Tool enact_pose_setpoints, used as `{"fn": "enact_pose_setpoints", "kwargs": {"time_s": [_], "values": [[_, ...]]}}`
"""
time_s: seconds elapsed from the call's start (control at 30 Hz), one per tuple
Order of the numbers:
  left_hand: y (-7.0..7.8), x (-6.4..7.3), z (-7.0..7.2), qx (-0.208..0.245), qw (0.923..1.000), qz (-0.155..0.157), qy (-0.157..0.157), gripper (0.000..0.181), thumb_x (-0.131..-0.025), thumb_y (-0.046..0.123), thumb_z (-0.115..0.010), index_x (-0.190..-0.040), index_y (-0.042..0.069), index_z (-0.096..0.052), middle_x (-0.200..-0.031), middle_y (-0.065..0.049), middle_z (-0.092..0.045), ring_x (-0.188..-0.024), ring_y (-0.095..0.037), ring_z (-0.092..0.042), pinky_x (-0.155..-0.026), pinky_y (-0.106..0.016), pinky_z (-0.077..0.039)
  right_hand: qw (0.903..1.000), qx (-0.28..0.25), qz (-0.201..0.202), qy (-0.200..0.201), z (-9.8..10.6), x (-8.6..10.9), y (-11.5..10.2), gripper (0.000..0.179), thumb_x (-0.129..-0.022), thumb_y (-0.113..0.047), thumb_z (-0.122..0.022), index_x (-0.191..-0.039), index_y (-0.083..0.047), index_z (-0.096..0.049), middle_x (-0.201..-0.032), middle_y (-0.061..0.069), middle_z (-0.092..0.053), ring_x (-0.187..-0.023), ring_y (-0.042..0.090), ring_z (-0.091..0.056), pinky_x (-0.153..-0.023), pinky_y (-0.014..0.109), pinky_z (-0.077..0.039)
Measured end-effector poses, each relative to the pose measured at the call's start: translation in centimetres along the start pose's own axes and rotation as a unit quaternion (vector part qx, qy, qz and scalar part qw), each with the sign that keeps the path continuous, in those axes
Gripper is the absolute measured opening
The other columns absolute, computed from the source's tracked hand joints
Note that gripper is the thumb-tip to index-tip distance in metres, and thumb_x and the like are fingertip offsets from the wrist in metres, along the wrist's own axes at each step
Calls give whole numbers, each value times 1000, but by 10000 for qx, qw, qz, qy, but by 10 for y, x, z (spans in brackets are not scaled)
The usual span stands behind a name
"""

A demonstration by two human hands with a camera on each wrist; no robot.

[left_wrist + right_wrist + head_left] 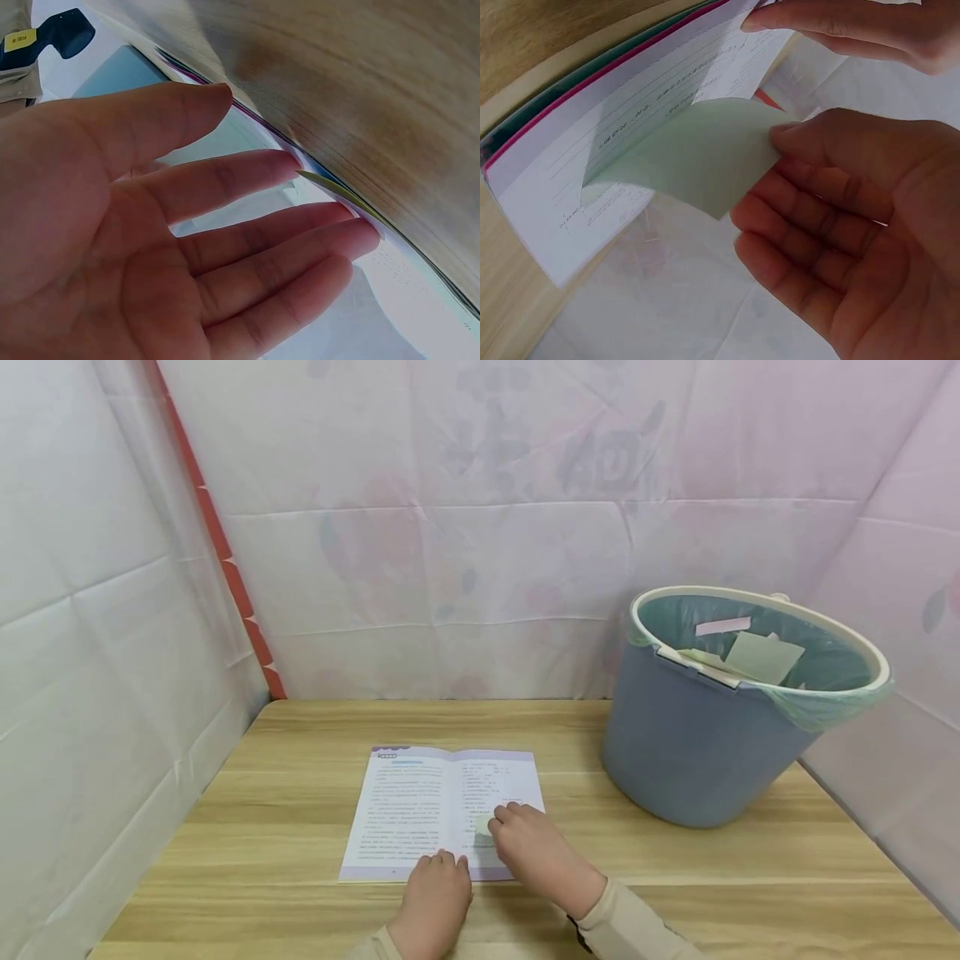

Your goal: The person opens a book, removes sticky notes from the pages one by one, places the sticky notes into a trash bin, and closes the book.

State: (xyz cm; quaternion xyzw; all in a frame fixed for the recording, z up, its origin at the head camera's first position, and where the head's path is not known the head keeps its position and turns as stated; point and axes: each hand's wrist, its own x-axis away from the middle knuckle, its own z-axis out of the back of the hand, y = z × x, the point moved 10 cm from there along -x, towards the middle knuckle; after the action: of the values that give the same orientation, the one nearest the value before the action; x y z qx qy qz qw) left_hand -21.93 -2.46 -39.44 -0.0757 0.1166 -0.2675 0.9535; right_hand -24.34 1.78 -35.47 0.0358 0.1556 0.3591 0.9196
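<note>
An open booklet (405,814) with printed text lies flat on the wooden table. My right hand (546,857) is over its right page and pinches a pale green sticky note (686,154) between thumb and fingers. In the right wrist view the note curves up from the page, one edge still against the print. My left hand (437,897) rests at the booklet's near edge by the centre fold. Its fingers (232,180) are fairly straight, their tips on the page, as the left wrist view shows.
A blue-grey bucket (690,752) with a cream rim and green liner bag stands on the table at the right. Inside it lie a pink strip (722,626) and pale green paper (763,657). White patterned sheeting (450,568) hangs behind and at both sides.
</note>
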Motion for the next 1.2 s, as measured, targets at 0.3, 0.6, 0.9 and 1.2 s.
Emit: {"fn": "enact_pose_setpoints", "kwargs": {"time_s": [0.3, 0.6, 0.9, 1.2], "values": [[-1, 1, -4, -15, 9999, -83, -106, 32, -81, 35, -73, -94, 6, -73, -68, -7, -55, -64, -16, -54, -60, -27, -44, 9987, 320, -340, 196, 3, 2, 15, 14, -72, 1, -76, -71, -5, -63, -65, 1, -52, -59, 13, -50, -53, 24, -43], [-2, 0, -2, 95, 9999, -12, -72, 30, -81, 33, -73, -92, 5, -72, -69, -7, -56, -64, -17, -55, -61, -27, -44, 9947, 334, -686, 690, 19, 5, 37, 19, -72, 2, -78, -67, -2, -60, -63, 4, -52, -55, 15, -47, -51, 25, -41], [-3, -2, -6, 397, 9983, 5, -415, 32, -82, 31, -72, -97, 2, -72, -71, -10, -59, -67, -19, -58, -63, -30, -47, 9903, 311, -938, 981, 34, 10, 56, 23, -70, -1, -81, -67, -3, -59, -63, 4, -50, -56, 16, -48, -52, 27, -44], [-3, -2, -3, 425, 9985, -30, -334, 31, -82, 30, -73, -96, 2, -72, -71, -11, -60, -66, -19, -59, -62, -30, -47, 9847, 80, -1348, 1103, 53, 18, 75, 21, -74, 0, -78, -68, -3, -58, -63, 2, -47, -56, 16, -46, -47, 26, -41]]}}
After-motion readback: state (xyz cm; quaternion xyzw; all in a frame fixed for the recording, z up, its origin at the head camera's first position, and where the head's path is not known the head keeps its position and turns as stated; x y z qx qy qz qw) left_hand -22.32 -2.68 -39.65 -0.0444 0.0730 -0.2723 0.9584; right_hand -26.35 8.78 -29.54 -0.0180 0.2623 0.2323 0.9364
